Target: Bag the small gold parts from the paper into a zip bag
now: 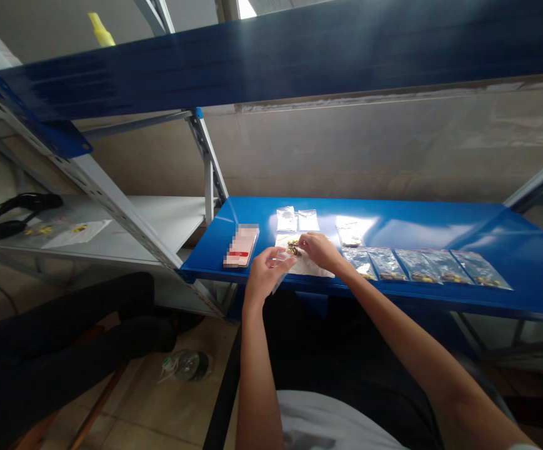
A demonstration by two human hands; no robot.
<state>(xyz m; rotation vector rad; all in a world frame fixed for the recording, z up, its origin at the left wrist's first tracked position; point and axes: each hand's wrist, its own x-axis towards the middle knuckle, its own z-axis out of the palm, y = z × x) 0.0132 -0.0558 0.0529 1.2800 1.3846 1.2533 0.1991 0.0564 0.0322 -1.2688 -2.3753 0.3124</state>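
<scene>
My left hand (270, 269) is closed on a small clear plastic bag (278, 283), which hangs below the fingers by the shelf's front edge. My right hand (320, 250) has its fingers pinched together over a small pile of yellow and dark brown pieces (293, 248); whatever lies between the fingertips is too small to make out. The pile rests on a white sheet (309, 267), partly covered by both hands. Right of the sheet, several clear bags with similar pieces (425, 267) lie in a row along the front of the blue shelf (444, 228).
Two small bags (297, 219) lie behind the sheet, and another bag (350, 234) is to their right. A pinkish box (242, 245) sits at left. A blue upper beam (299, 56) crosses overhead. Another person's dark-clothed leg (88, 312) and a bottle (189, 364) are lower left.
</scene>
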